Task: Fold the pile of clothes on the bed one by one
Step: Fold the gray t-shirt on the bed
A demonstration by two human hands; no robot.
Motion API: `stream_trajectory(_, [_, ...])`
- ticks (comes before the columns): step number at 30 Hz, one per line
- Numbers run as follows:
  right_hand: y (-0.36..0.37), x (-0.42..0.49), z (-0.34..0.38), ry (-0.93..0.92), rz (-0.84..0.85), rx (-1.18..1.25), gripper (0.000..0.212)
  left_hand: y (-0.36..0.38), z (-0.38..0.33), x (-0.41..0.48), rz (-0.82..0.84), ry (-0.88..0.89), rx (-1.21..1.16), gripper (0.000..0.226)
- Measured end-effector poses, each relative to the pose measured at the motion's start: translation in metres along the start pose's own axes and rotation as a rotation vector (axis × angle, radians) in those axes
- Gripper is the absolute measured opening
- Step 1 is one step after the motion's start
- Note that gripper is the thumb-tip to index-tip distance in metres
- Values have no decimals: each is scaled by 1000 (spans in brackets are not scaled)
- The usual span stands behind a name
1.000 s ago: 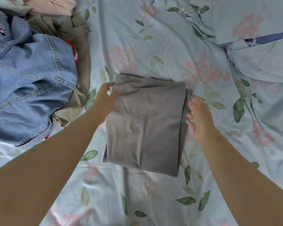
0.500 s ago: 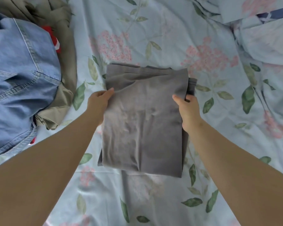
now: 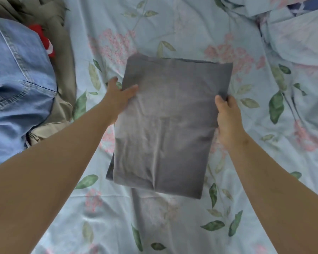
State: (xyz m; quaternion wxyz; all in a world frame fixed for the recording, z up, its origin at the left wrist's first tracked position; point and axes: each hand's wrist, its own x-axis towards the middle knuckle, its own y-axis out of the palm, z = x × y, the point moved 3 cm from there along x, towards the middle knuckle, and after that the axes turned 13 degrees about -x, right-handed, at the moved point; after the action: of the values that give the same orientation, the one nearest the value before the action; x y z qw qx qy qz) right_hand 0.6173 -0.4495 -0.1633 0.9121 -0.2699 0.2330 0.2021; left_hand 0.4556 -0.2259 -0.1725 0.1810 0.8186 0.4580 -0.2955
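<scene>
A grey garment (image 3: 169, 125), folded into a flat rectangle, is held by its side edges in the left hand (image 3: 117, 96) and right hand (image 3: 228, 118), just above the bed (image 3: 173, 33). The unfolded pile lies far left: a denim garment (image 3: 17, 88) over khaki cloth (image 3: 62, 74), with a red piece (image 3: 46, 39) between them.

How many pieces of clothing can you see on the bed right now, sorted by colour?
Grey folded garment, gripped at its side edges by the left hand and the right hand: 1
Blue denim garment: 1
Khaki crumpled cloth: 1, possibly more bunched together
Red fabric, mostly hidden: 1
Total: 4 that can be told apart
</scene>
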Motion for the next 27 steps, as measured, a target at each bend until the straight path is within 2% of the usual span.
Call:
stream_trajectory(2, [0, -11, -23, 121, 120, 54, 17, -6, 21, -9, -78, -38, 95, 68])
stream_trajectory(5, [1, -42, -63, 205, 223, -120, 23, -29, 42, -33, -216, 27, 284, 56])
stream_trajectory(8, [4, -71, -94, 322, 256, -112, 33, -44, 68, -62, -124, -44, 350, 54])
stream_trajectory(10, [3, -84, -105, 350, 282, -174, 28, -51, 87, -85, -11, -176, 419, 45])
stream_trajectory(12, [-4, -92, -109, 318, 231, -260, 19, -62, 100, -104, 32, -217, 454, 23])
stream_trajectory(13, [-9, -94, -109, 285, 168, -287, 26, -67, 104, -111, 6, -167, 446, 15])
stream_trajectory(14, [-14, -96, -109, 255, 102, -288, 33, -72, 106, -117, -22, -96, 429, 19])
stream_trajectory(16, [-18, -104, -108, 239, 46, -237, 35, -74, 107, -128, -47, -9, 403, 21])
stream_trajectory(18, [-14, -116, -112, 277, 120, -175, 21, -71, 110, -137, -56, -12, 326, 9])
stream_trajectory(21, [-8, -133, -127, 329, 247, -264, 13, -78, 122, -142, -98, -94, 254, 14])
stream_trajectory(23, [-13, -137, -131, 272, 195, -358, 17, -86, 125, -143, -103, -84, 329, 12])
stream_trajectory(25, [-21, -138, -131, 200, 121, -365, 19, -92, 125, -145, -150, -20, 355, 14])
stream_trajectory(27, [-28, -142, -133, 166, 68, -358, 21, -92, 130, -150, -139, -36, 357, 18])
